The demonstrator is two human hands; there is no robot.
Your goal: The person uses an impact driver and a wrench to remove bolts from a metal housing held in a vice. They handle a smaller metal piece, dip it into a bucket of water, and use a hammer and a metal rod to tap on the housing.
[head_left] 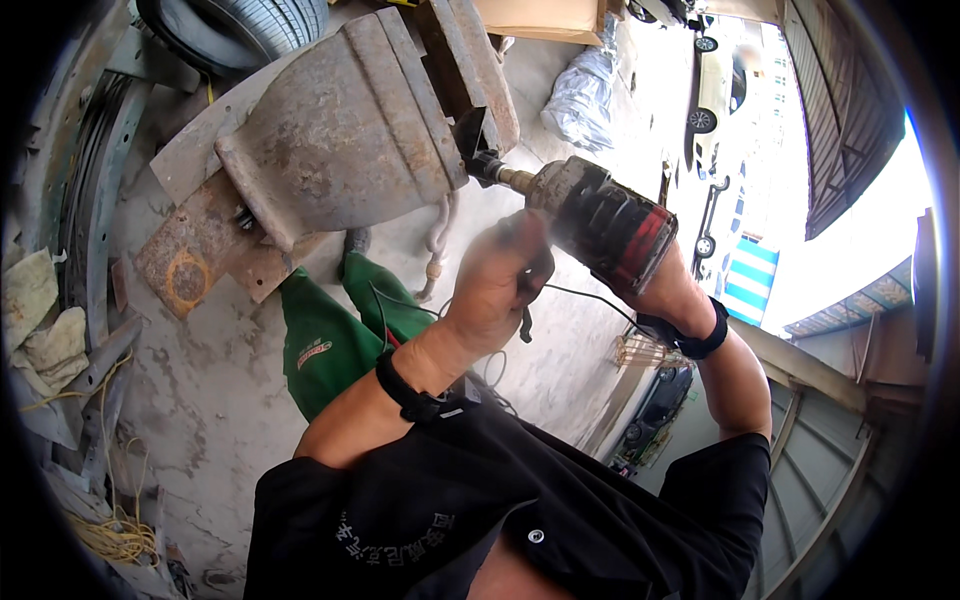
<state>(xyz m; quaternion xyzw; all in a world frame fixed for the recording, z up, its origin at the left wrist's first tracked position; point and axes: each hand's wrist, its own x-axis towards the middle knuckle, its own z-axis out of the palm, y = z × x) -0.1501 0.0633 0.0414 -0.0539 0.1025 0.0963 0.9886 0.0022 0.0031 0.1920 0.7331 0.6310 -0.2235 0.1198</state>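
Left hand (495, 280): fingers curled inward, blurred, close under the nose of the impact wrench (605, 225); a dark piece shows at the palm side, and whether the fingers pinch it cannot be told. Right hand (668, 285): at the rear end of the same tool, its fingers hidden by the body; how they close cannot be told.

Impact wrench: black and red, worn grey at the front, raised ahead of the chest, nose toward upper left. Its brass-coloured shank (515, 180) points at the edge of a rusty metal housing (340, 130); contact at the tip is unclear. Housing is broad and curved, with a rusty plate (185, 250) at its lower left.

Wrists: black band (400, 388) on the left, another on the right. A thin dark cable (590, 298) runs behind the hands. Below: green trousers (320, 345), concrete floor (215, 420).

Farther out: tyre (290, 25) at upper left, pale cloth (50, 345) and coiled yellow cord (120, 540) along the left side; silvery wrapped bundle (585, 100) beyond the tool, parked vehicles (712, 95) at upper right.
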